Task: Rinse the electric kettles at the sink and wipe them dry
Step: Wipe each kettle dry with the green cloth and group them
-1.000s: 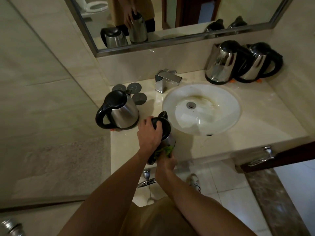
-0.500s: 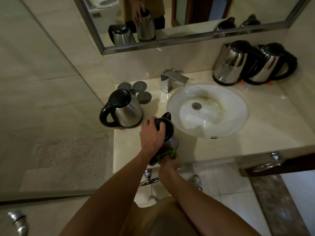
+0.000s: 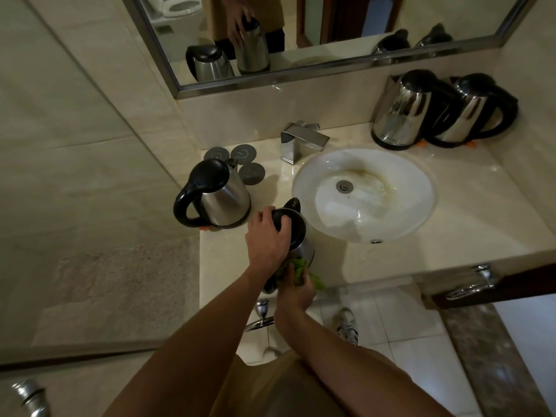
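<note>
Kettle point(image 3: 296, 233) under left hand point(image 3: 266, 239), fingers point(image 3: 264, 212) over lid (green cloth point(image 3: 299, 267) below)

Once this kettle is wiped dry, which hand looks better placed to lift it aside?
Probably the left hand: it already grips the kettle from above by its black lid. The right hand is lower, holding the green cloth against the kettle's side.

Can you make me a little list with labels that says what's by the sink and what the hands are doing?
place: bathroom counter with sink
kettles on counter: four
being wiped: kettle at the front edge
left hand: grips that kettle's lid
right hand: holds green cloth against its side
waiting left: one kettle
waiting right: two kettles
tap: no water visible
</note>
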`<state>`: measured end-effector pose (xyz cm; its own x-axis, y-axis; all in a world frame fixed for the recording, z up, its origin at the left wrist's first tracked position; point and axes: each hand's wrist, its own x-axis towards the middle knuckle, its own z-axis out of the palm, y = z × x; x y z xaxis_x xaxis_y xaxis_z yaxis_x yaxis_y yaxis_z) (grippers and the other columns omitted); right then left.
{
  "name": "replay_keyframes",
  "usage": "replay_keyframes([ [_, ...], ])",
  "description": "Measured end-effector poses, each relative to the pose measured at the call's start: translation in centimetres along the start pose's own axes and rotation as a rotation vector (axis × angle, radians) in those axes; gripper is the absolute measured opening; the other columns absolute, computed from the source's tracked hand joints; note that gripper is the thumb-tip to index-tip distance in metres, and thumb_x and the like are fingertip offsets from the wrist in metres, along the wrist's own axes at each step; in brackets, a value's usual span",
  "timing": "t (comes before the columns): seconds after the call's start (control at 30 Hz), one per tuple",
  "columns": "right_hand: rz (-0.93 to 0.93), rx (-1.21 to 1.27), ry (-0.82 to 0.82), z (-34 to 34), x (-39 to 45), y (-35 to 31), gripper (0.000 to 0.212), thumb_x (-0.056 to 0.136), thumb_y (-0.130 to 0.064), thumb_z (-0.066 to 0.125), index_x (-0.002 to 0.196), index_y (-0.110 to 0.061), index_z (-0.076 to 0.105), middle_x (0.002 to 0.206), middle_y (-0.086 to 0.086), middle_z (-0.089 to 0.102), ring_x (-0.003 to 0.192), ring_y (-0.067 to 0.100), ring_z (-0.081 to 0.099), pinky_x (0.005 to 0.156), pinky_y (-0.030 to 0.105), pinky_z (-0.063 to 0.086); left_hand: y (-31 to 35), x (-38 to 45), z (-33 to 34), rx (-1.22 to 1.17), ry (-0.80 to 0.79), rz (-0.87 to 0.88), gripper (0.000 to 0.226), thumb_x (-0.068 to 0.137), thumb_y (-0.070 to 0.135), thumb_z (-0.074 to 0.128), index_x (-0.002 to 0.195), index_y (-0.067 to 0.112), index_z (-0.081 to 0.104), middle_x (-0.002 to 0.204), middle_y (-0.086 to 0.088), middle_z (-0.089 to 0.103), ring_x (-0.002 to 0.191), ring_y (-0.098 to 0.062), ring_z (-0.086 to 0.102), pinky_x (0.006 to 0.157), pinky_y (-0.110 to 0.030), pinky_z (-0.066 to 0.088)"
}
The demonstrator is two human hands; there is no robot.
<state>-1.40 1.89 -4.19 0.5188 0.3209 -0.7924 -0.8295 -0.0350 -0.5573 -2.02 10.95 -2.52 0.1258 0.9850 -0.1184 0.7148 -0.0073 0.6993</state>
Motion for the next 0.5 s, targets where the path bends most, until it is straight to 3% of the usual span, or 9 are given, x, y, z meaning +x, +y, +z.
replay_keyframes([
  [0.07, 0.08, 0.077, 0.009, -0.3, 1.0, 0.3, 0.017, 0.1, -0.002, 0.049, 0.109, -0.004, 0.063, 0.121, 0.021, 0.058, 0.109, 0.03, 0.056, 0.103, 0.047, 0.045, 0.0, 0.0, -0.1, 0.009, 0.004, -0.005, 0.052, 0.09, 0.049, 0.038, 0.13, 0.019, 0.051, 0.123, -0.006, 0.053, 0.112, -0.024, 0.049, 0.1, -0.05, 0.044],
  [0.17, 0.1, 0.078, 0.028, -0.6, 1.3, 0.3, 0.027, 0.099, -0.002, 0.049, 0.122, 0.004, 0.062, 0.13, 0.025, 0.057, 0.111, 0.032, 0.057, 0.108, 0.049, 0.044, 0.0, 0.0, 0.0, 0.025, -0.006, -0.006, 0.052, 0.091, 0.049, 0.038, 0.131, 0.018, 0.05, 0.124, -0.006, 0.053, 0.112, -0.024, 0.049, 0.1, -0.05, 0.044],
  [0.3, -0.089, -0.083, 0.017, 0.0, 0.5, 0.1, 0.023, 0.094, 0.0, 0.06, 0.115, -0.001, 0.069, 0.121, 0.021, 0.065, 0.114, 0.034, 0.061, 0.103, 0.05, 0.049, 0.2, 0.0, -0.1, 0.028, -0.005, 0.004, 0.053, 0.09, 0.049, 0.037, 0.131, 0.018, 0.05, 0.123, -0.007, 0.053, 0.113, -0.026, 0.048, 0.099, -0.051, 0.044],
  [0.5, -0.262, -0.344, 0.045, 0.0, 1.2, -1.1, 0.039, 0.085, -0.004, 0.074, 0.122, -0.014, 0.07, 0.124, 0.009, 0.066, 0.114, 0.029, 0.061, 0.1, 0.047, 0.052, 0.1, -0.2, -0.1, 0.045, -0.013, 0.018, 0.059, 0.087, 0.054, 0.034, 0.132, 0.018, 0.049, 0.125, -0.009, 0.053, 0.112, -0.027, 0.047, 0.098, -0.048, 0.044],
])
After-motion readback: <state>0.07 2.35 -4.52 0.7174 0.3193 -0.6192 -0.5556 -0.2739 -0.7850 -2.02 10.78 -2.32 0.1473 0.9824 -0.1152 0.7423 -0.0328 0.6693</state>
